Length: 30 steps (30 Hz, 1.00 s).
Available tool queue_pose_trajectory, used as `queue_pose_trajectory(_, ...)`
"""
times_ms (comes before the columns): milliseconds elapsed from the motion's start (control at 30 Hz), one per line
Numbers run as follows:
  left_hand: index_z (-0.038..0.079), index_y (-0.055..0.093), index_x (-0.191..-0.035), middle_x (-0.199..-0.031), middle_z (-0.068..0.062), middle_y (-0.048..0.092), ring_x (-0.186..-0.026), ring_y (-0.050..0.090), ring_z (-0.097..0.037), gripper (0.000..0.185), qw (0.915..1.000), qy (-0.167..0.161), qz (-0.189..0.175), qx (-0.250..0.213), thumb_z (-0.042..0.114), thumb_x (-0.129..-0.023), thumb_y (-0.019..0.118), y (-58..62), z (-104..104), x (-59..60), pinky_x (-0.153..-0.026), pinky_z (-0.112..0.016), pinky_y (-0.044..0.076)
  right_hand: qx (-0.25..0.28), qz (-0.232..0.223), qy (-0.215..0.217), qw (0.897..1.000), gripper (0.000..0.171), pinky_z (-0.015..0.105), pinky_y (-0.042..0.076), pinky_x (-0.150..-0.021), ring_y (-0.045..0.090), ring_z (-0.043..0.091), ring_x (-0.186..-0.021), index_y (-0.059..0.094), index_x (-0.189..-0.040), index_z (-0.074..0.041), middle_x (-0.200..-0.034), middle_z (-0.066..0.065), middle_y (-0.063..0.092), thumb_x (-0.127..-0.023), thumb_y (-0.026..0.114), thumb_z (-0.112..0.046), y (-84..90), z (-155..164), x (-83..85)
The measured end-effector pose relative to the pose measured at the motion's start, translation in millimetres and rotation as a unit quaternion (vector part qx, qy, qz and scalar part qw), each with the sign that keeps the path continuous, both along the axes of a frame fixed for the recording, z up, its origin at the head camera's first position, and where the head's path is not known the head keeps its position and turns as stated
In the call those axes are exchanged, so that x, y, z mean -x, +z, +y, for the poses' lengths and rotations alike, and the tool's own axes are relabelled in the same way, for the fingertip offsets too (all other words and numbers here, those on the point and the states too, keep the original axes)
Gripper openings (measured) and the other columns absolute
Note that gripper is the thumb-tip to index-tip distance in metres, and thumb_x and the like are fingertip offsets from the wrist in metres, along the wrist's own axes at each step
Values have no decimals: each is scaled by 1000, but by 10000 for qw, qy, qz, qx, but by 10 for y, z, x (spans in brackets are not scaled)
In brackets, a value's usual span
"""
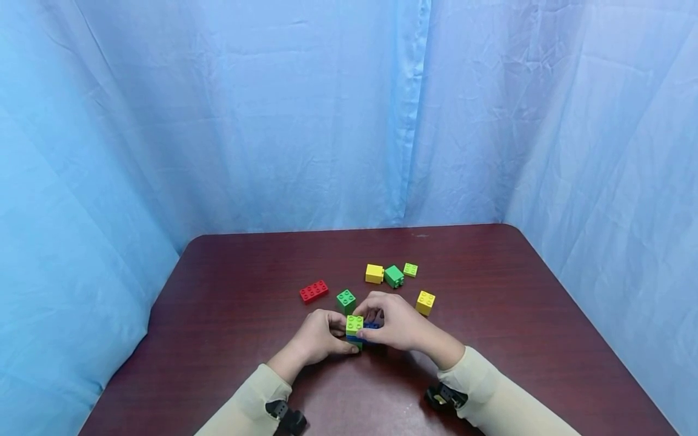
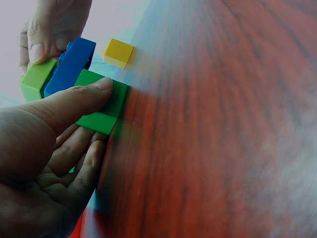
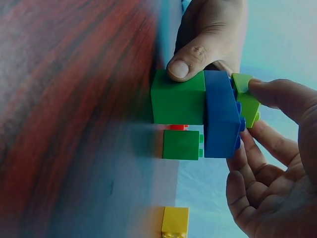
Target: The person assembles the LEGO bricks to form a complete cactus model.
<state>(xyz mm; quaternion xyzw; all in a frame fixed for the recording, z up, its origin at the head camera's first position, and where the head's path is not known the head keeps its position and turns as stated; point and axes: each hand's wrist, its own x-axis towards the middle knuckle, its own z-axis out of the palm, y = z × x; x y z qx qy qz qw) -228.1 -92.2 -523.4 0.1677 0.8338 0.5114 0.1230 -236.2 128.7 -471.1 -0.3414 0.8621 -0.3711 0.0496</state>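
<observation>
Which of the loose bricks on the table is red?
Only the long flat red brick, lying alone at the far left of the loose group, left of the small green brick. The other loose bricks are green, lime or yellow, and squarer.

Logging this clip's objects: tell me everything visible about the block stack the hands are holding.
The block stack looks like glossy plastic: a green block, a blue block in the middle and a lime-green studded block on top. It stands near the front of the table. The left hand grips the green block by thumb; the right hand touches the lime one.

Dark wooden table point(image 1: 518, 339), red brick point(image 1: 314, 291), green bricks point(image 1: 394, 276), yellow bricks point(image 1: 425, 302)
</observation>
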Motion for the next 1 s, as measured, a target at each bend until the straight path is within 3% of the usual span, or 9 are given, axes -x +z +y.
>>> queue_pose_trajectory(333,24,75,-90,-83,10,72,-81,68,-7,30,9999,32,-63,71,18,-65,91,3,11,-15,-71,-23,54,188,-52,-108,9998,25,28,51,-68,58,13,-79,70,-102,-31,-95,-14,59,-80,79,-31,-64,-7,-22)
queue_pose_trajectory(733,23,75,-89,-81,10,72,-80,68,-8,29,10000,-41,10,15,18,-65,91,-13,-2,0,-71,-24,54,546,-542,-184,9969,25,31,52,-74,60,14,-85,70,-100,-31,-96,-14,61,-78,80,-39,-151,-38,-3)
queue_pose_trajectory(1000,23,75,-89,-81,11,71,-80,68,-7,30,10000,-24,6,16,17,-65,91,-16,0,5,-71,-23,54,619,-772,-242,9948,22,38,52,-80,62,12,-94,70,-99,-32,-99,-15,65,-80,79,-36,-158,-50,-19)
